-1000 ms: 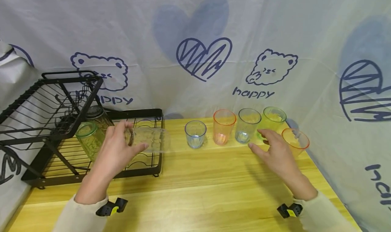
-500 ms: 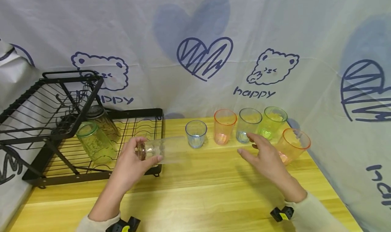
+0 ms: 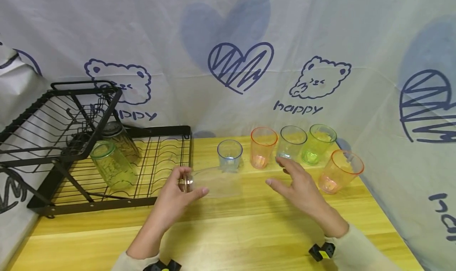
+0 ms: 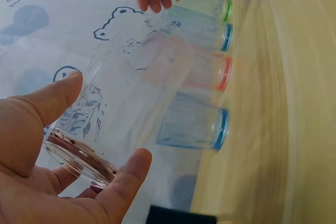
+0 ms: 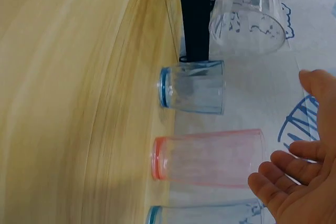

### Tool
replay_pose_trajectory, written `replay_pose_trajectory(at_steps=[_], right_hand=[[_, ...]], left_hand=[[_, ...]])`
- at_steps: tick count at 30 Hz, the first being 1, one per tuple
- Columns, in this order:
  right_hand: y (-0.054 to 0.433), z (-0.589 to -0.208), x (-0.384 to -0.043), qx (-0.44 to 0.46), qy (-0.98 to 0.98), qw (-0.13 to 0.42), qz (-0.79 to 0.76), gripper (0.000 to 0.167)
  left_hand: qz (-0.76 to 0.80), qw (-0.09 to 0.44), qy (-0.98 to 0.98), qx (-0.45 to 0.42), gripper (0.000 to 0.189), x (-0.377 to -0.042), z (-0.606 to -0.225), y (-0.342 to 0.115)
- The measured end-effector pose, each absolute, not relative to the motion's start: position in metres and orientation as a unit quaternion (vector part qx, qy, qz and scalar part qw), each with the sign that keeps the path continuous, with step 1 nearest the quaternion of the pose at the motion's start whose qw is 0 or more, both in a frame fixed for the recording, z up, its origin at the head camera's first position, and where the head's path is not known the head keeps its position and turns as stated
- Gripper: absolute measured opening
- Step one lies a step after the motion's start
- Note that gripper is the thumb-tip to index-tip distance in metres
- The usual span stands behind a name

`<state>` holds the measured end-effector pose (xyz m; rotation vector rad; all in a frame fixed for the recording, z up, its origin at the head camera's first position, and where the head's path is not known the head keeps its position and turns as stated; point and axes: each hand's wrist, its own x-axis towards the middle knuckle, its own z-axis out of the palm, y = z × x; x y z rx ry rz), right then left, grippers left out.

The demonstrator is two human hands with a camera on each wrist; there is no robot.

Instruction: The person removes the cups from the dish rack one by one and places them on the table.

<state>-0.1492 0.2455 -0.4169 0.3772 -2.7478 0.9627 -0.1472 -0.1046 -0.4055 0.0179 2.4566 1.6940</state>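
My left hand (image 3: 179, 193) grips a clear glass (image 4: 123, 87) by its thick base. The glass lies tilted sideways in the air, its mouth toward my right hand. In the head view its walls are faint and overlap the short blue-rimmed glass (image 3: 229, 154) behind. My right hand (image 3: 297, 187) hovers over the table with fingers spread, holding nothing. Behind it stand an orange tumbler (image 3: 263, 148), a blue tumbler (image 3: 293, 142) partly hidden by its fingers, and a green tumbler (image 3: 318, 144). Another orange tumbler (image 3: 338, 174) stands right of that hand.
A black two-tier dish rack (image 3: 142, 203) stands on the left of the wooden table (image 3: 231, 239). A green glass (image 3: 112, 166) and a dark-tinted glass (image 3: 121, 140) lean in its lower tier. A printed cloth (image 3: 171, 33) hangs behind.
My left hand has carried the clear glass rightward from over the rack to in front of the short blue-rimmed glass. My right hand has moved left, away from the green and right-hand orange tumblers.
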Motion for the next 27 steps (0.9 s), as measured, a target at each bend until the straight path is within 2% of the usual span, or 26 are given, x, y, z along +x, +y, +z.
replay_pose_trajectory(at_steps=[7, 17, 27], right_hand=[[0.234, -0.420, -0.147, 0.158, -0.911, 0.056, 0.377, 0.079], [0.213, -0.423, -0.142, 0.231, -0.820, -0.045, 0.522, 0.097], [0.199, -0.427, -0.140, 0.238, -0.740, -0.095, 0.622, 0.088]], left_hand=[[0.618, 0.114, 0.778, 0.001, 0.072, -0.147, -0.417, -0.095], [0.671, 0.141, 0.728, 0.016, 0.067, -0.140, -0.429, -0.088], [0.707, 0.166, 0.687, 0.032, 0.067, -0.135, -0.436, -0.084]])
